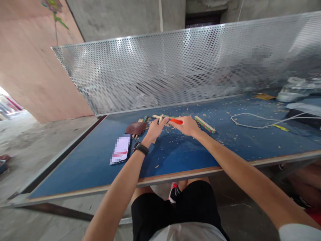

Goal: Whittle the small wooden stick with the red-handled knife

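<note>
My left hand (155,130), with a dark band at its wrist, is closed around a small pale wooden stick (161,119); the stick's tip shows above the fingers. My right hand (188,126) grips a red-handled knife (176,121), its handle pointing left towards the stick. The blade is too small to make out. Wood shavings (173,131) lie scattered under and around both hands. Beside the right hand rests a striped wooden strip (205,125), pale with green and red sides. Left of my left hand is a brown piece (135,128) with small wooden sticks around it.
A phone (120,149) with a lit screen lies on the blue table (82,167), left of my hands. A perforated metal panel (150,73) stands along the back edge. To the right are a white cable (250,126), a yellow object (281,128) and plastic bags (293,88).
</note>
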Tool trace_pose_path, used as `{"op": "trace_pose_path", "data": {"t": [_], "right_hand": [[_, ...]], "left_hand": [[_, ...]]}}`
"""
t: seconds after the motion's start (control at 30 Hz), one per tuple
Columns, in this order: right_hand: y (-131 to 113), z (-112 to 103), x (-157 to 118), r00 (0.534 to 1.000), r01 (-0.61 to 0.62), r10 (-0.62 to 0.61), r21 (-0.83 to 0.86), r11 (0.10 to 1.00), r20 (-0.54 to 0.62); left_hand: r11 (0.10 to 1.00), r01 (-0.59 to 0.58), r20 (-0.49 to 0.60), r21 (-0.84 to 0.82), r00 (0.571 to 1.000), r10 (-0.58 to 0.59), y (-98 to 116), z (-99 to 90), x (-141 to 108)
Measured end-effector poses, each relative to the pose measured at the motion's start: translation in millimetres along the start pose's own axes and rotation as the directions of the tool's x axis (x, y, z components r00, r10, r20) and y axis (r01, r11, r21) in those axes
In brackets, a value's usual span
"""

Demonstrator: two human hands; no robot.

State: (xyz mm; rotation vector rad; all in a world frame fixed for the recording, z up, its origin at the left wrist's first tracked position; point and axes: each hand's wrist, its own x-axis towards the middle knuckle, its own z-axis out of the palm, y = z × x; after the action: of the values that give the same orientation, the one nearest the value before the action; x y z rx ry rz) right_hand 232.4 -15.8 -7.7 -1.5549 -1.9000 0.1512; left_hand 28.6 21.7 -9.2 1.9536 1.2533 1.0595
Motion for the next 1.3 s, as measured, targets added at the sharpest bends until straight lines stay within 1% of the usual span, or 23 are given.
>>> {"op": "trace_pose_path", "data": {"t": [0.07, 0.1, 0.17, 0.27, 0.37, 0.47, 0.57, 0.7, 0.83, 0.93, 1.0, 1.07, 1.2, 1.3], "right_hand": [[5.5, -3.3, 0.3, 0.998, 0.03, -0.034, 0.058, 0.998, 0.06], [7.9, -4.7, 0.2, 0.996, 0.038, -0.042, 0.059, 0.998, 0.076], [10.8, -6.4, -0.3, 0.995, 0.043, -0.047, 0.043, 0.998, 0.091], [10.4, -6.3, -0.9, 0.994, 0.043, -0.046, 0.03, 0.999, 0.098], [7.8, -3.6, -0.3, 0.996, 0.024, -0.026, 0.019, 1.0, 0.08], [6.5, 0.8, 1.2, 0.999, -0.002, 0.003, -0.023, 1.0, 0.038], [5.6, 4.7, 2.0, 1.0, -0.016, 0.016, -0.09, 0.996, -0.001], [1.8, 6.9, 0.1, 1.0, -0.015, 0.012, -0.172, 0.985, -0.021], [-2.5, 10.2, -2.8, 0.999, -0.009, -0.001, -0.19, 0.982, -0.052], [-4.2, 14.9, -3.6, 0.999, 0.0, -0.007, -0.206, 0.979, -0.034], [-5.1, 17.3, -3.5, 1.0, 0.0, -0.002, -0.211, 0.978, -0.01], [-6.3, 17.5, -3.3, 1.0, -0.019, 0.018, -0.2, 0.98, -0.007], [-7.5, 11.5, -2.7, 0.996, -0.083, 0.075, -0.169, 0.982, -0.055], [-5.1, 7.1, -2.0, 0.998, -0.063, 0.059, -0.125, 0.99, -0.036]], "left_hand": [[0.999, 0.01, 0.061, -0.038, 0.998, -0.008, -2.8, -0.9, 1.2], [0.999, 0.012, 0.087, -0.052, 0.996, -0.008, -4.5, -1.3, 2.0], [0.998, 0.008, 0.126, -0.069, 0.992, 0.001, -7.5, -2.0, 3.6], [0.997, 0.0, 0.149, -0.08, 0.989, 0.012, -10.7, -2.2, 5.3], [0.998, -0.02, 0.137, -0.062, 0.99, 0.028, -12.9, -1.7, 6.4], [1.0, -0.025, 0.089, -0.002, 0.996, 0.025, -13.2, -1.8, 7.5], [0.997, -0.009, 0.044, 0.073, 0.999, 0.006, -10.4, -3.4, 7.7], [0.993, 0.016, 0.036, 0.117, 0.999, -0.02, -4.5, -6.3, 5.7], [0.986, 0.065, 0.019, 0.156, 0.997, -0.069, -1.0, -6.7, 4.7], [0.976, 0.081, -0.064, 0.2, 0.996, -0.069, -0.8, -5.3, 6.1], [0.972, 0.088, -0.097, 0.218, 0.993, -0.068, -1.2, -4.5, 6.9], [0.971, 0.096, -0.084, 0.217, 0.993, -0.079, -1.4, -4.2, 6.9], [0.977, 0.08, -0.045, 0.197, 0.996, -0.073, -0.6, -4.2, 4.6], [0.983, 0.065, -0.02, 0.169, 0.998, -0.062, -0.7, -4.6, 3.3]]}}
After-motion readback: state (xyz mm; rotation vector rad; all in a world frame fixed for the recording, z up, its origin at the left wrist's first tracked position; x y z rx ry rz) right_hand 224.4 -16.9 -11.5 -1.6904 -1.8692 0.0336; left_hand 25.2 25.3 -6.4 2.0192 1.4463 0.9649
